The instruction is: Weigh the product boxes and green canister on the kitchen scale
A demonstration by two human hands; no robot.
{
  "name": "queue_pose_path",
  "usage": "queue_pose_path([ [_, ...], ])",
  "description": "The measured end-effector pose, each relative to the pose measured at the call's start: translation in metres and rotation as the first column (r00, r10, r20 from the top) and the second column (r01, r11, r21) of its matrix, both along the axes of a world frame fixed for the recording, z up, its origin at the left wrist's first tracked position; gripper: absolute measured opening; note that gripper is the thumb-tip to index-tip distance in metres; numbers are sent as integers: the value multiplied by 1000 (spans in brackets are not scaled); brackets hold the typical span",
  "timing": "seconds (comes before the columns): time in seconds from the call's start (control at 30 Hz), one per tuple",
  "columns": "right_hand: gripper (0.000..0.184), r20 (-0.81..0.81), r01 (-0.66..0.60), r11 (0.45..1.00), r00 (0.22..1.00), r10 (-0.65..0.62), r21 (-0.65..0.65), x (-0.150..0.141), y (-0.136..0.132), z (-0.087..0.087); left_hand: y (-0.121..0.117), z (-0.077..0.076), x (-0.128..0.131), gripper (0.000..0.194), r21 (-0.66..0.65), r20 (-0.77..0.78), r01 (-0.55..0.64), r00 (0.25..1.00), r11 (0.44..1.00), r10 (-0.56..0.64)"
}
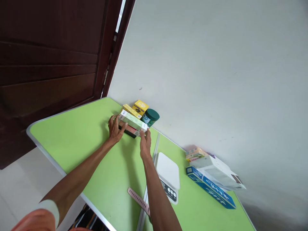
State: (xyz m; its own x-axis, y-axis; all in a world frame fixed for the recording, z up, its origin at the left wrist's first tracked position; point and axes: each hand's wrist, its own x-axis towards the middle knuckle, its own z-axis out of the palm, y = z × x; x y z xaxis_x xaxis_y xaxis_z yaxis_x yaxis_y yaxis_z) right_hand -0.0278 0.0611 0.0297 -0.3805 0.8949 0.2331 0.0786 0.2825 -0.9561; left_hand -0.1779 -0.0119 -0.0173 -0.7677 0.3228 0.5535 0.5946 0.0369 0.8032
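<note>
A long pale green and white box lies lengthwise between my two hands at the back of the table. My left hand has its fingers round the left end, the thumb along the front. At the right end my right hand grips with thumb and fingers. Below it, on the near side, show a pinkish box and a black edge; whether they are one item I cannot tell. Just behind stand a slim yellow box, a yellow carton and a dark green tub.
A white kitchen scale lies right of my right forearm. A pink watch strap is near the table seam, partly behind that arm. Farther right are a blue box, a white package and a small colourful pack. The wall borders the green table.
</note>
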Motion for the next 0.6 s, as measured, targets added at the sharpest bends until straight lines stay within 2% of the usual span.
queue_pose_path([
  [0.13,82,-52,23,999,998,-22,25,34,-7,25,-6,11,27,72,12,-131,97,987,995,-94],
  [0.27,80,-18,198,976,980,-197,87,101,-13,43,-12,15,78,80,-22,-171,327,930,945,-326],
  [0.33,81,19,304,946,951,-308,111,140,-17,42,-17,13,109,83,-72,-136,473,868,878,-478],
  [0.43,79,73,413,905,904,-421,105,193,-25,30,-26,8,148,88,-159,-51,674,724,721,-688],
  [0.53,77,111,474,877,870,-480,75,231,-32,13,-32,5,170,90,-230,19,786,594,575,-804],
  [0.6,77,132,496,867,857,-497,43,247,-36,1,-34,3,175,91,-275,45,814,543,513,-838],
])
